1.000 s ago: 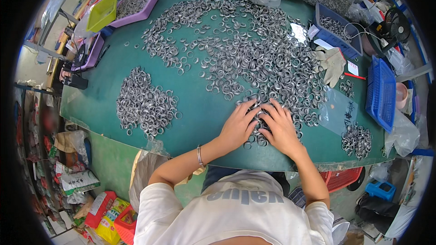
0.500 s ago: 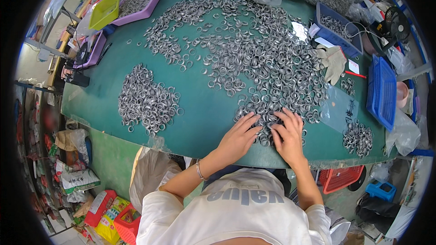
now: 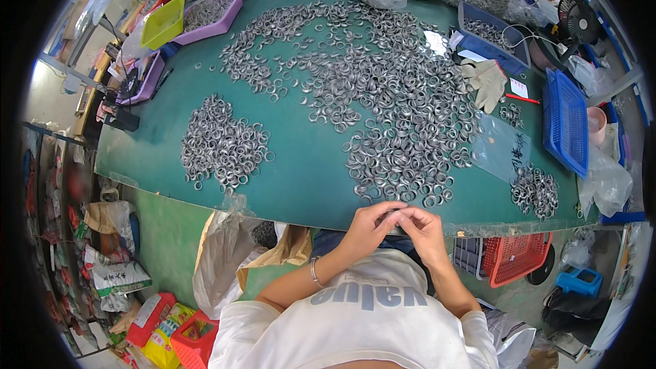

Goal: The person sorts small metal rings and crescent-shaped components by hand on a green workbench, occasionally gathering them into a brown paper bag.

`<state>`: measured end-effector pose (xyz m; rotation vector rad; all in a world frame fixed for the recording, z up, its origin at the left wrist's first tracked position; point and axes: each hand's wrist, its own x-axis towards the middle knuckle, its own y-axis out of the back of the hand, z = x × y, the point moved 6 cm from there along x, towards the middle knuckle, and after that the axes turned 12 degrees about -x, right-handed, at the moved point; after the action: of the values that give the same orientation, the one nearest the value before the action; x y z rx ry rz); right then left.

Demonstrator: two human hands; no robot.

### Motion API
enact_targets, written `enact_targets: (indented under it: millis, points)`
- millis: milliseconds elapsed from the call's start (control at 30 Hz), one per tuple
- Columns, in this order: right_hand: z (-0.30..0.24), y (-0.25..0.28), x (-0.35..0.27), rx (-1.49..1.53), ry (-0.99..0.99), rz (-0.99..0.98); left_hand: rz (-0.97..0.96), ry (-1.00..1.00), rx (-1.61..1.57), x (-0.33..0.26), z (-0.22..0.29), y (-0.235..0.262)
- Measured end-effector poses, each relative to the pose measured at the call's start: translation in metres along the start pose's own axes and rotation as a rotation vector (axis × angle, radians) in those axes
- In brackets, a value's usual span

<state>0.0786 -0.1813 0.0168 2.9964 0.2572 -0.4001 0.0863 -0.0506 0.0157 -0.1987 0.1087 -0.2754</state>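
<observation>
Both hands meet at the front edge of the green table [image 3: 301, 198], fingertips together. My left hand [image 3: 372, 229] is closed in a pinch, and so is my right hand [image 3: 424, 229]. A little dark grey shows between the fingers, but what they hold is mostly hidden. Just beyond them spreads a large heap of grey metal rings [image 3: 403, 123], loose and overlapping. To the left lies a separate pile of similar rings [image 3: 222, 143]. A smaller ring pile [image 3: 535, 190] sits at the right near the front edge, beside a clear plastic bag [image 3: 502, 147].
At the right are a blue basket [image 3: 567, 123], a blue bin of rings [image 3: 492, 58], a glove [image 3: 486, 83] and a black fan [image 3: 577, 17]. Purple [image 3: 229, 17] and yellow-green trays [image 3: 164, 24] stand back left. A red basket [image 3: 516, 260] lies below the table's right side.
Both hands have drawn back from the near side of the large ring heap to the table edge. Their spread fingers have come together in a pinch.
</observation>
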Motion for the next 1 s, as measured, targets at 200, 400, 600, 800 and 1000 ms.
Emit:
enact_targets:
  millis: [200,400,600,800,1000]
  points:
    - [-0.035,0.041,0.018,-0.503,0.31,0.451,0.076,0.378,-0.523,-0.007,-0.015,0.008]
    - [-0.039,0.02,0.052,-1.109,0.469,0.556,0.081,0.3,-0.614,0.002,-0.028,0.008]
    - [-0.05,0.019,0.008,-0.809,0.688,0.43,0.006,0.293,-0.523,0.011,-0.018,-0.007]
    - [-0.047,0.033,0.015,-0.522,0.501,0.248,-0.019,0.473,-0.673,0.017,-0.031,-0.009]
    - [-0.048,0.049,0.063,-1.036,0.407,0.552,0.048,0.442,-0.718,0.018,-0.025,-0.004]
